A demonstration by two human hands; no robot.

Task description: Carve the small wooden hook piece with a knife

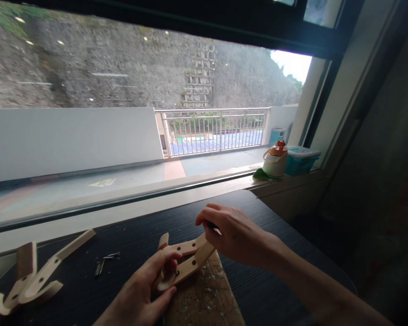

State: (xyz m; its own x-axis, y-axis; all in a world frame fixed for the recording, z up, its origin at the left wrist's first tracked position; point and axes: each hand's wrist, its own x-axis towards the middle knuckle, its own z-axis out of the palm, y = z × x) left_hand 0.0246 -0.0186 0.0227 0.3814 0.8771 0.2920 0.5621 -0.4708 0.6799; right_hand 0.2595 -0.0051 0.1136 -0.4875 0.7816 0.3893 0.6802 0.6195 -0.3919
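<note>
My left hand (146, 290) grips a pale wooden hook-shaped piece (183, 262) with holes in it, pressing it down on a scuffed wooden board (207, 299). My right hand (233, 233) is closed around a thin dark-handled tool (212, 226) whose metal tip points down at the wooden piece. A screw head shows in the piece near my left thumb.
Several more wooden hook pieces (30, 276) lie at the left of the dark table (275, 276). Loose screws (104, 262) lie between them and my hands. On the window sill stand a white and orange jar (275, 160) and a teal box (301, 160).
</note>
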